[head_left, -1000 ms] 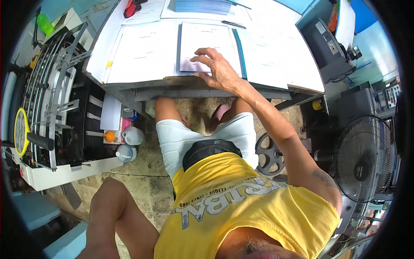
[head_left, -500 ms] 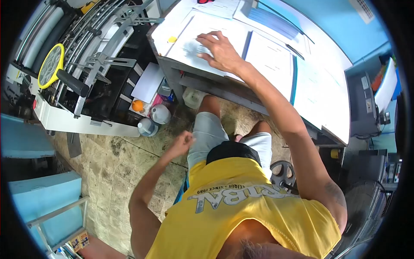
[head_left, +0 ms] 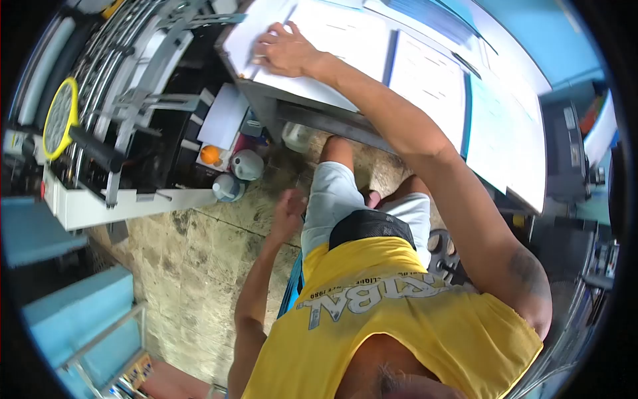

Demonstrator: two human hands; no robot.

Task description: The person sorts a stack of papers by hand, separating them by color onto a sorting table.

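Note:
My right hand (head_left: 286, 52) is over the near left corner of the white desk (head_left: 236, 50), its fingers bent down and together at the tabletop. Whatever they pinch is hidden beneath them. Just right of that hand lies a printed white sheet (head_left: 345, 33), and a second sheet with a dark blue edge (head_left: 425, 80) is farther right. My left hand (head_left: 289, 214) hangs low beside my left thigh, above the tiled floor, blurred, and touches nothing that I can see.
To the left stands a machine with metal rollers (head_left: 90, 76); a yellow racket (head_left: 61, 120) rests on it. Plastic jugs (head_left: 247, 164) and an orange object (head_left: 209, 155) are below the desk's left end. A pen (head_left: 465, 64) lies on the desk. A fan wheel-like black part (head_left: 442, 253) is by my right leg.
My right hand has moved left across the paper to the desk's corner, and its fingers have bent. The small yellow object there is no longer visible. My left hand has dropped slightly. The view has shifted.

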